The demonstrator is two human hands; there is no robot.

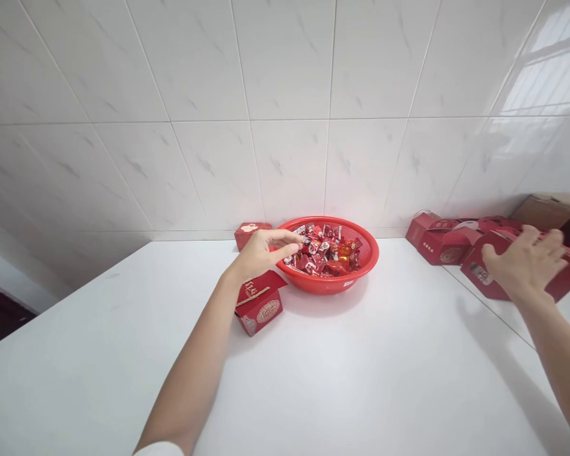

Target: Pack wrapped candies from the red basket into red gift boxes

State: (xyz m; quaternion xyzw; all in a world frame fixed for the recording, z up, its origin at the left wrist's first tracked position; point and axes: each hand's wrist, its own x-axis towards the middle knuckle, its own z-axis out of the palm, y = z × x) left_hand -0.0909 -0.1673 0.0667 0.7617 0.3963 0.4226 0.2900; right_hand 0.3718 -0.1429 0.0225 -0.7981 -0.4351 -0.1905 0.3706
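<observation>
My left hand (268,250) hovers at the left rim of a red plastic basket (325,285), its thumb apart from its fingers and nothing seen in it. Wrapped candies (330,253) in red and some gold fill the basket. Partly behind my left wrist stands a small red gift box (261,307) with a twisted cord handle and a gold oval print. Off to the right, my right hand (527,263) is raised with fingers spread, in front of a larger red box (484,269) with a small window. Whether it touches that box I cannot tell.
Behind my left hand, another red box (249,233) sits against the tiled wall (289,164). More red boxes (441,237) are grouped at the right, with a brown carton (541,212) behind them. A seam crosses the white table (361,380) on the right.
</observation>
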